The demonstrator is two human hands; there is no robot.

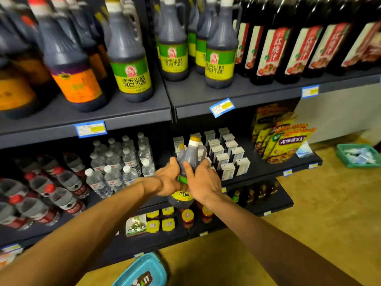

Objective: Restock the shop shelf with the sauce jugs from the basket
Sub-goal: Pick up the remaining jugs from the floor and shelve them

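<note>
I hold two dark sauce jugs (pixel 190 155) with green-yellow labels and yellow caps upright in front of the middle shelf. My left hand (pixel 168 179) grips them from the left, and my right hand (pixel 203 182) wraps them from the right, thumb across the front. Matching green-label jugs (pixel 220 52) stand on the upper shelf (pixel 193 93), with a bare stretch of board in front of them. The blue basket (pixel 142 272) lies on the floor below my arms, only its rim showing.
Orange-label jugs (pixel 76 79) and red-label bottles (pixel 272 50) flank the green ones. Water bottles (pixel 115 162), small white boxes (pixel 228 157) and yellow pouches (pixel 282 141) fill the middle shelf. Jars sit lower down. A green tray (pixel 357 155) rests on the floor at right.
</note>
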